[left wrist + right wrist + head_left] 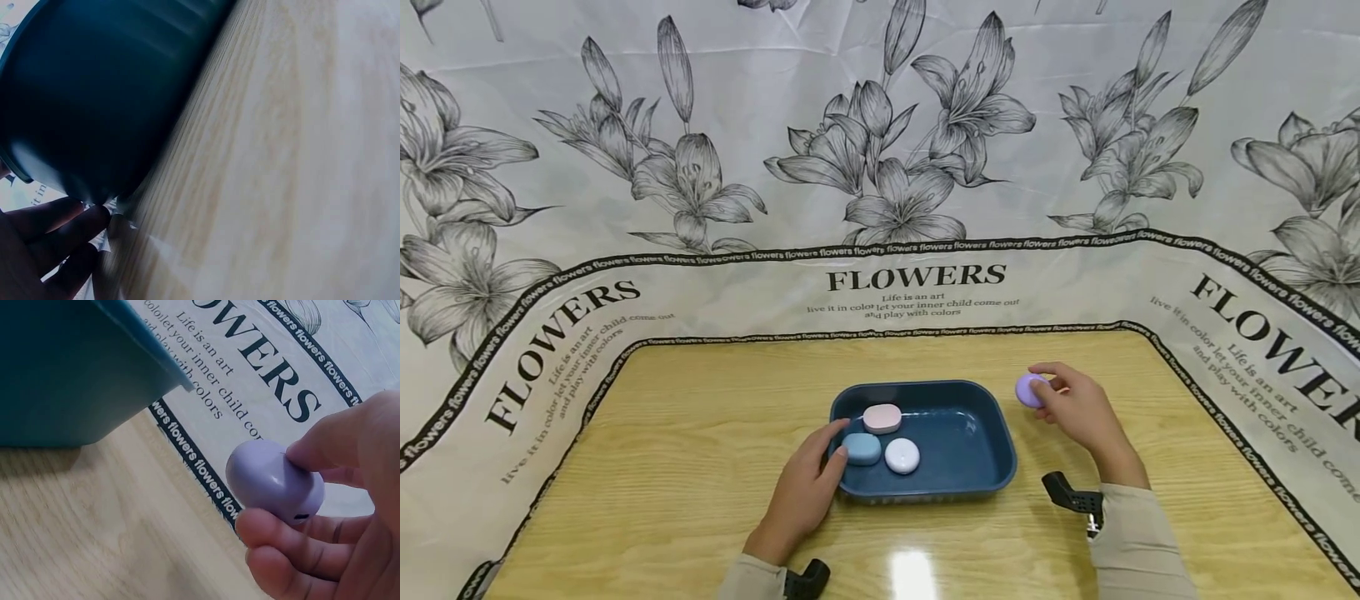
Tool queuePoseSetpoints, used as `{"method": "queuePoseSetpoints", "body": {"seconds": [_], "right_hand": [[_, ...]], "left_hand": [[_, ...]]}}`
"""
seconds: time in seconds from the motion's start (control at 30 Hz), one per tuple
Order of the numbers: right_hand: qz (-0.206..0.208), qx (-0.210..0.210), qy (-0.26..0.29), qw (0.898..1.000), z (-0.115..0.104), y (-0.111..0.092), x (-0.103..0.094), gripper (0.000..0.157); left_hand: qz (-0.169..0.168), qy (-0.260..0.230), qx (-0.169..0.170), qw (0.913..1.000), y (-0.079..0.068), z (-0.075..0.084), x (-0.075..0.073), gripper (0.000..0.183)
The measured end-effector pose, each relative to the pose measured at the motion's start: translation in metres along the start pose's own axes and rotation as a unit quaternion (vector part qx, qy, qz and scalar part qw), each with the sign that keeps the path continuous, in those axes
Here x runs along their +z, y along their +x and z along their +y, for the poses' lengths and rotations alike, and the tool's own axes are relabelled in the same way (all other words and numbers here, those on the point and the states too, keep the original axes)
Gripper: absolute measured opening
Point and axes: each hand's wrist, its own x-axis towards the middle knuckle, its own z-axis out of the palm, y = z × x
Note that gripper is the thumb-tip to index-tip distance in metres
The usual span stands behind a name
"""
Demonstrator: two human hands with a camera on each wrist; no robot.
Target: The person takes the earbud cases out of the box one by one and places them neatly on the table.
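Observation:
A dark blue plastic tray (928, 497) stands on the table, holding a pink oval case (882, 418), a light blue rounded case (861, 449) and a white round case (902, 457). At its left wall, my left hand (808, 475) holds the rim, and several fingertips (97, 215) touch the outside in the left wrist view. Right of the tray, my right hand (1082, 408) pinches a purple earbud case (269, 478) between thumb and fingers. A small dark port shows on the case. It is held above the wooden surface, apart from the tray.
The wooden table (700, 417) reaches around the tray on all sides. Behind it and along both sides hangs a white cloth (917, 292) printed with flowers and lettering. Dark wrist mounts (1071, 493) sit at both sleeves.

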Motion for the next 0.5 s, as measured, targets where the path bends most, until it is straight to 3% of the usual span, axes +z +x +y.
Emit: {"method": "queuePoseSetpoints", "body": {"seconds": [0.27, 0.5], "right_hand": [[-0.016, -0.005, -0.078, 0.997, 0.0034, -0.0013, 0.0000, 0.037], [-0.031, 0.001, -0.068, 0.997, 0.0019, 0.0007, -0.0010, 0.044]], "left_hand": [[0.001, -0.004, -0.003, 1.0000, -0.0040, 0.0007, -0.0015, 0.040], [-0.001, -0.004, 0.002, 1.0000, 0.0001, 0.0009, -0.0017, 0.040]]}}
